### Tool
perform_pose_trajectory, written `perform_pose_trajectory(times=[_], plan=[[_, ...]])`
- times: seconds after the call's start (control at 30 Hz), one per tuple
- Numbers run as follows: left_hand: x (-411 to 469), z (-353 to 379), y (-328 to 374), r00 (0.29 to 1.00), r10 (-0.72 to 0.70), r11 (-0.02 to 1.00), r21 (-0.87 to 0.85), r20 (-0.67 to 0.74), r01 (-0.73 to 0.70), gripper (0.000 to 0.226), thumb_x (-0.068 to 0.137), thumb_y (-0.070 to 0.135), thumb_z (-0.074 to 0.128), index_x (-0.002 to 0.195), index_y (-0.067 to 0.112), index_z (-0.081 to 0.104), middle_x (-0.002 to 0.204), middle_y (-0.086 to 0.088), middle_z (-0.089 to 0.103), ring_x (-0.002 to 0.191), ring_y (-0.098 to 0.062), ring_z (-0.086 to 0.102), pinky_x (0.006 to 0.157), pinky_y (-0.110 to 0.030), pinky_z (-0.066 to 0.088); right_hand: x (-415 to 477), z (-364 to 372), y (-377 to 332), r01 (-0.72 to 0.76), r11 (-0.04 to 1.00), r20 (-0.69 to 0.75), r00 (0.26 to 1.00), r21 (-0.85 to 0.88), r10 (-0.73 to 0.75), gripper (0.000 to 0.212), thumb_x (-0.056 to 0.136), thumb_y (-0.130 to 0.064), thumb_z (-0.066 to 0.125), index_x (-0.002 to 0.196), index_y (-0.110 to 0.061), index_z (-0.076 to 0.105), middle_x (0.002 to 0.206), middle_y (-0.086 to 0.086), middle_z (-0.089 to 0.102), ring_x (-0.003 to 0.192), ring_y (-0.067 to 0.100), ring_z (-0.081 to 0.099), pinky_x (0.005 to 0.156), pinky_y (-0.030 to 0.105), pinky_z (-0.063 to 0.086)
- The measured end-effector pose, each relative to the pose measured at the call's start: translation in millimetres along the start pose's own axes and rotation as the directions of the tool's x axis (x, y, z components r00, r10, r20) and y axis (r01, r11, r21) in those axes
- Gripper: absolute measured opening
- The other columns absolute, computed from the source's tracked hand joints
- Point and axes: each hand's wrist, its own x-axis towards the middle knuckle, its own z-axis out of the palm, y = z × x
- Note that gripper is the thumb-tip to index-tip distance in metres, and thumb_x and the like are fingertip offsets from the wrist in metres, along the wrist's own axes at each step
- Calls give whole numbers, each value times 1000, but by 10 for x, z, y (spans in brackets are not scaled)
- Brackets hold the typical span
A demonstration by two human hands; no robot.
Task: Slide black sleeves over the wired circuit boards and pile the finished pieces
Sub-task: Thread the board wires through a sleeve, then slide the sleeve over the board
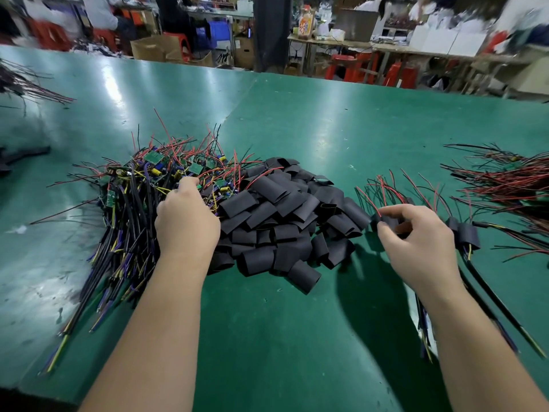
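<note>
Left grip [187,217], a bare hand, reaches into the tangled heap of green circuit boards with red, black, yellow and purple wires [139,185] on the left of the green mat-covered table [297,114]. Its fingertips are buried among the wires, so cannot tell if it holds anything. Right grip [416,236] is narrow, thumb and curled fingers pinching a black-sleeved board with thin red and black wires [387,223] just right of the loose pile of short flat black tube sleeves [282,215] at centre. The board inside that sleeve is hidden. A few finished sleeved pieces with thick black cables [468,236] lie just right of the right grip, partly covered by the wrist, cables running near. A bigger red-and-black wire heap [505,182] at far right is cut off by the frame edge. A dark wire bundle [26,84] at far left is also cut off. The background workshop is blurred and hard to make out.
</note>
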Motion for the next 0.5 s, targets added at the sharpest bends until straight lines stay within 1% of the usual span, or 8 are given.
perform_pose_trajectory(times=[0.1,0.17,0.23,0.3,0.33,0.4,0.47,0.5], plan=[[28,-37,-22,996,-4,991,-134,-84,-7,52,82,6,73,129,10,54,119,-16,60,102,-32,59,89,-41,46,-19,3,-23,25,999,-13,1000,29,-25,15,85,-11,64,97,-17,70,85,-5,58,74,13,56,73,26,42],[47,-66,-36,994,-9,981,-191,-110,-12,54,77,13,79,126,4,58,124,-18,58,97,-30,64,91,-35,46,-32,6,-38,29,997,-18,999,67,-28,13,85,-11,64,95,-18,70,85,-6,59,73,5,57,71,24,42],[71,-88,-49,992,-1,982,-189,-128,-23,46,77,16,80,117,-1,65,127,-20,58,104,-28,64,93,-27,43,-37,13,-51,21,995,-17,1000,97,-20,13,85,-10,64,94,-18,69,87,-4,61,74,2,58,70,23,43],[68,-108,-43,982,30,983,-173,-185,-62,34,81,16,76,108,-3,70,125,-21,60,116,-28,57,98,-29,39,-35,23,-56,16,994,-18,1000,109,-14,12,85,-10,64,93,-17,70,87,-3,62,74,2,58,70,22,42],[52,-122,-24,974,48,980,-178,-220,-88,31,83,16,73,106,-3,70,125,-21,59,119,-28,54,99,-29,37,-37,28,-60,18,994,-20,1000,110,-15,12,85,-9,64,92,-16,70,86,-3,62,73,2,58,69,21,42],[12,-139,22,955,92,970,-193,-281,-150,26,85,17,71,103,0,71,124,-18,58,118,-30,51,98,-28,35,-44,37,-71,18,991,-28,1000,130,-15,12,84,-9,64,90,-16,70,84,-5,64,71,1,59,66,15,42],[-27,-150,77,930,166,952,-193,-328,-238,21,85,19,70,101,5,71,120,-15,59,114,-31,52,96,-31,37,-64,54,-92,7,983,-18,1000,184,-4,14,84,-8,64,86,-20,70,80,-11,65,71,-3,59,63,6,40],[-49,-158,110,913,216,932,-205,-345,-298,19,86,19,69,100,7,71,116,-14,60,110,-30,54,94,-32,38,-76,73,-113,-14,971,5,1000,237,13,16,84,-7,64,84,-22,71,78,-12,66,68,-3,59,64,7,41]])
